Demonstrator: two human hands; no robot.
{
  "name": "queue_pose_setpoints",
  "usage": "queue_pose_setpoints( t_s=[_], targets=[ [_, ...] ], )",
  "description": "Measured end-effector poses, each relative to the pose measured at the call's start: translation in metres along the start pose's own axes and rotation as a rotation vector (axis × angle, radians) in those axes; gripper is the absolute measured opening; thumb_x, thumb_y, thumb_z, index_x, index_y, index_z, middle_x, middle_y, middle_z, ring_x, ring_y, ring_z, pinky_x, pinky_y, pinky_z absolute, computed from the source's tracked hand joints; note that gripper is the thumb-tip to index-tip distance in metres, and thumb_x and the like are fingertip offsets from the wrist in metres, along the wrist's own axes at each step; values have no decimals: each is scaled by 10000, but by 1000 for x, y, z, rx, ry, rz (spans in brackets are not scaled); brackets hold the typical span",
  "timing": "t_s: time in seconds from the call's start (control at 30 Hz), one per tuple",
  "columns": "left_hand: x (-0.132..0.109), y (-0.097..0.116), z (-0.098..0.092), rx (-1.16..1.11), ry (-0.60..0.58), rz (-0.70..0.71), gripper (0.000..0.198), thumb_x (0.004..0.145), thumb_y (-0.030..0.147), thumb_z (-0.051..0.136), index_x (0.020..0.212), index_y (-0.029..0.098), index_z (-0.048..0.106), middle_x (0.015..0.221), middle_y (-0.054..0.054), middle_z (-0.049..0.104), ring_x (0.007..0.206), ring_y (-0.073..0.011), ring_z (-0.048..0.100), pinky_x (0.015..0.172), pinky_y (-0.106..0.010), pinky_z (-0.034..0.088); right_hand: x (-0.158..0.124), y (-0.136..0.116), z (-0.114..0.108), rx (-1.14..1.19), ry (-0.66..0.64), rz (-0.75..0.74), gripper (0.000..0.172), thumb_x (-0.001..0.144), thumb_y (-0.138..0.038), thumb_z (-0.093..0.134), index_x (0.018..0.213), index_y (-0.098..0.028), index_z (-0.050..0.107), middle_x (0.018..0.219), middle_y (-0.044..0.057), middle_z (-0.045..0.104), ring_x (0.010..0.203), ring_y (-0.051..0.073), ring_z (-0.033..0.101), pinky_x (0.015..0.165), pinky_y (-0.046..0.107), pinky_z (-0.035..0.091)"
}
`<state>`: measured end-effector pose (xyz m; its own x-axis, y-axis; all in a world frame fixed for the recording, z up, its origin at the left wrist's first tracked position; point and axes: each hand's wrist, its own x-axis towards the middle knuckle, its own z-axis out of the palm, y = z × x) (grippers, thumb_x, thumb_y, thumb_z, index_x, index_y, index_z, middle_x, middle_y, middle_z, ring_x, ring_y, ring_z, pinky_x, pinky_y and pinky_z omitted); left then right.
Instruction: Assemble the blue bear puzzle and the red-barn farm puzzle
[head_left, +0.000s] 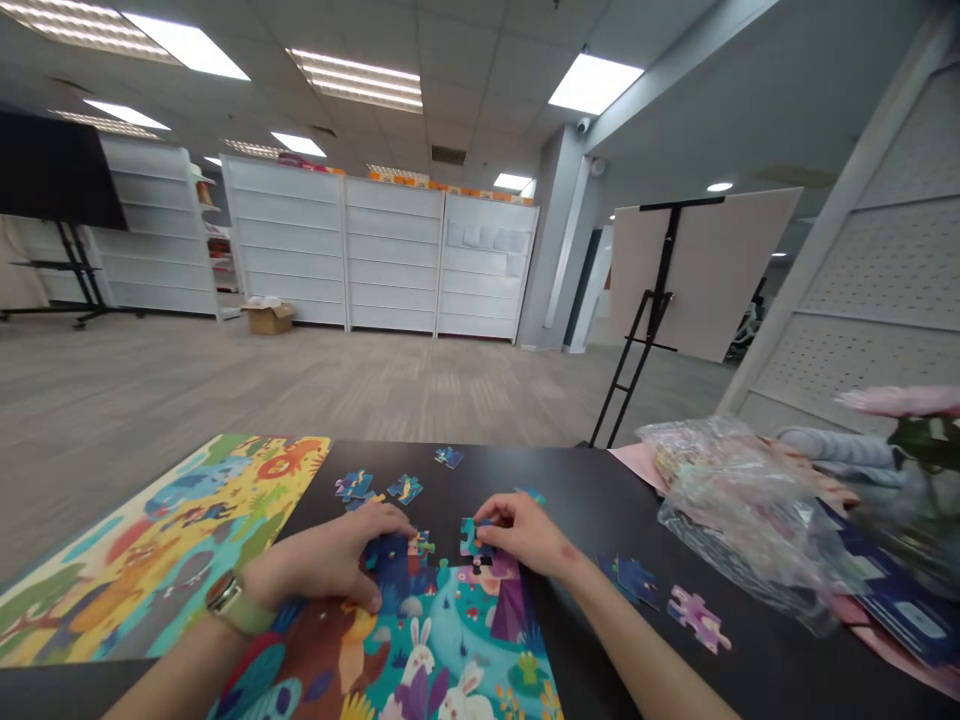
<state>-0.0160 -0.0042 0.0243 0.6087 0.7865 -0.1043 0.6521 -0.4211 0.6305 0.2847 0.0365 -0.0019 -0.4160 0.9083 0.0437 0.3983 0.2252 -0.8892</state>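
Note:
A partly assembled jigsaw puzzle with rabbits, a frog and a bear lies on the black table in front of me. My right hand pinches a teal puzzle piece at the puzzle's upper edge. My left hand, wearing a watch with a green strap at the wrist, rests over the upper left part of the puzzle, thumb and fingers apart. Close to its fingertips is a small multicoloured piece. Loose blue pieces lie beyond the left hand, with another piece beside them.
A yellow animal picture sheet lies on the left. To the right are dark blue pieces, a pink-purple piece and crumpled clear plastic bags. One piece sits near the table's far edge. An easel stands beyond.

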Motion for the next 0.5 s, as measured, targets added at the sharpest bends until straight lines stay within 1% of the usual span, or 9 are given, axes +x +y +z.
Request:
queue_pose_setpoints(
  t_s=[0.1, 0.27, 0.5],
  targets=[
    [0, 0, 0, -8, -11, 13, 743, 599, 286, 839, 1291, 325, 572, 1370, -16, 525, 1305, -312, 438, 1105, -395, 361, 2, 5, 1, -57, -9, 2, 139, 693, -212, 704, 816, -151, 731, 604, -23, 636, 559, 107, 552, 555, 220, 394],
    [0, 1, 0, -11, -11, 15, 729, 608, 301, 834, 1289, 313, 573, 1364, -22, 521, 1284, -308, 454, 1082, -388, 383, 0, 4, -3, 8, -46, 41, 161, 702, -247, 705, 825, -144, 720, 626, -8, 660, 572, 115, 575, 571, 221, 413],
    [0, -1, 0, -24, -9, 28, 726, 611, 303, 834, 1289, 313, 572, 1370, -27, 515, 1282, -305, 457, 1090, -391, 373, -1, 2, -1, 20, -59, 29, 174, 709, -247, 695, 839, -135, 723, 636, -2, 661, 578, 118, 573, 576, 224, 412]
  ],
)
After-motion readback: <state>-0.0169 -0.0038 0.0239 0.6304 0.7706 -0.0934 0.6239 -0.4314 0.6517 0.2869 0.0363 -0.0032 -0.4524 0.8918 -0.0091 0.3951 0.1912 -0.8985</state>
